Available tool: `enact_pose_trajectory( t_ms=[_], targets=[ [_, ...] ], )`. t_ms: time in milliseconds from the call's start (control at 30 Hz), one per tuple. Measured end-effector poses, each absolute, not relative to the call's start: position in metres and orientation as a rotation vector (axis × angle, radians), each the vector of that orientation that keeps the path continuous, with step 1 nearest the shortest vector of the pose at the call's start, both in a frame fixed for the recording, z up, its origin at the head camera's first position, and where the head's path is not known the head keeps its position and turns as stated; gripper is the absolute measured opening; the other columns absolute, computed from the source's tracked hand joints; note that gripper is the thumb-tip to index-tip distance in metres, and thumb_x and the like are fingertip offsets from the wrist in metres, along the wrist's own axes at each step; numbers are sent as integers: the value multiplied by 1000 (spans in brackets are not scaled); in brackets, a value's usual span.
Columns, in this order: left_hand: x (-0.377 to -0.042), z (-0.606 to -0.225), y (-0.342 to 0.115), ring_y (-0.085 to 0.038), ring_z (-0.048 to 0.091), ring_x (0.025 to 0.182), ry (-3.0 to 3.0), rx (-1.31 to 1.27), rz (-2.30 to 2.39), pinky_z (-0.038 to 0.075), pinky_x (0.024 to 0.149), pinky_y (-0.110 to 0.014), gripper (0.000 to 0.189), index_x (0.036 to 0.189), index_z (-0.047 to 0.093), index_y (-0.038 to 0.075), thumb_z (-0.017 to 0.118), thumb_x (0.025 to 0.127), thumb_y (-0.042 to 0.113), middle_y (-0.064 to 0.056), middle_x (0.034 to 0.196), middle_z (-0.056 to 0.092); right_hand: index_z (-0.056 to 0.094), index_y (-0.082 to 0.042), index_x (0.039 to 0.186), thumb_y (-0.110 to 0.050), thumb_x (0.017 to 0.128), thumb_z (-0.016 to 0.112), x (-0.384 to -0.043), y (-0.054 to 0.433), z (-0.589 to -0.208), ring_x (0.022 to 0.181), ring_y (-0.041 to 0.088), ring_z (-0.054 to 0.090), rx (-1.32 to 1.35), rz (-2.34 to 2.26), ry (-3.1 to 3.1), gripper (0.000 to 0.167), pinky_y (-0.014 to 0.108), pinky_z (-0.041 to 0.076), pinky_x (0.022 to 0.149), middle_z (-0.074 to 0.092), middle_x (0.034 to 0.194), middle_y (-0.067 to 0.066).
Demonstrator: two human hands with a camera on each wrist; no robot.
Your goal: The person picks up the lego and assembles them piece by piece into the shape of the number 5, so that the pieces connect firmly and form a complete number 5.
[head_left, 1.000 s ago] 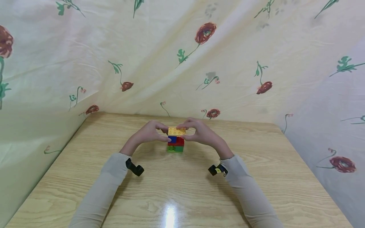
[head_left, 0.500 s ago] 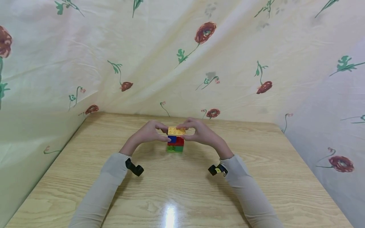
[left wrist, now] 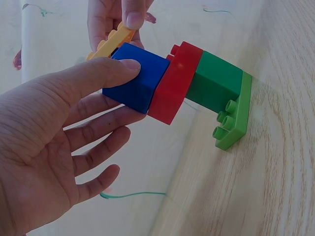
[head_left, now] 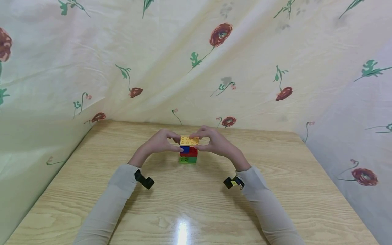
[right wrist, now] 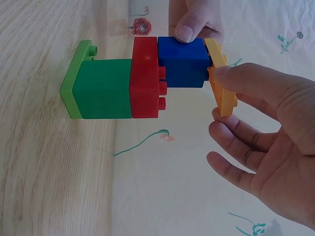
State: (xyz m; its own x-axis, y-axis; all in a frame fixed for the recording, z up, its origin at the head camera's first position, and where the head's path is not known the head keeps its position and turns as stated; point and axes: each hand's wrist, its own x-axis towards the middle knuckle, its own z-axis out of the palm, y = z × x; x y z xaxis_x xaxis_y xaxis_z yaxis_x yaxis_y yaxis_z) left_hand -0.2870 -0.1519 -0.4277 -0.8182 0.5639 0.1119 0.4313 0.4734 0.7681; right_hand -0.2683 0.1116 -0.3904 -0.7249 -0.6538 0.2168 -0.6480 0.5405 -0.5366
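A small tower of toy building bricks stands on the table. Its light green plate (left wrist: 235, 129) is at the bottom, then a dark green brick (right wrist: 106, 89), a red brick (right wrist: 145, 78) and a blue brick (right wrist: 183, 61). On top lies a thin yellow brick (head_left: 190, 141), which overhangs the blue one and tilts, its right end higher. My left hand (head_left: 159, 141) pinches the blue brick, with the thumb on its near face. The right hand (head_left: 215, 141) pinches the yellow brick's overhanging end between thumb and fingers. A blue stud shows in the narrow gap under the yellow brick.
The wooden table (head_left: 190, 197) stretches around the tower on all sides. Floral cloth (head_left: 171, 68) hangs behind it and along both sides. Each wrist wears a small black camera, one on the left (head_left: 144, 179) and one on the right (head_left: 233, 182).
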Motion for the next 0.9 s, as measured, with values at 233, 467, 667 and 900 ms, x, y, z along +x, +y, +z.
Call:
enact_pose_trajectory(
  t_ms=[233,467,667,900],
  targets=[
    [-287,-427,-151,-24,63,110,2561,867,1268,47,98,-48,34,114,79,16,85,83,30,-1,107,77,73,-11,126,-12,89,79,-269,113,-391,101,22,57,-1151,-971,2735,38,33,52,85,67,115,9],
    [-288,-427,-151,-28,63,112,2558,878,1273,47,98,-49,33,112,80,15,85,83,30,-1,107,77,73,-11,126,-13,89,79,-270,113,-392,100,21,57,-1172,-978,2728,37,33,52,84,69,113,8],
    [-289,-428,-151,-28,63,111,2555,880,1277,47,98,-48,32,112,80,15,85,83,29,-1,107,77,73,-10,126,-13,89,79,-271,114,-392,97,20,55,-1195,-978,2717,37,31,51,81,69,109,7],
    [-289,-428,-152,-26,63,111,2557,877,1271,47,99,-50,34,113,79,15,85,83,29,-2,108,77,73,-10,127,-12,89,78,-271,112,-392,98,20,55,-1186,-959,2723,38,31,51,81,69,110,7]
  ],
)
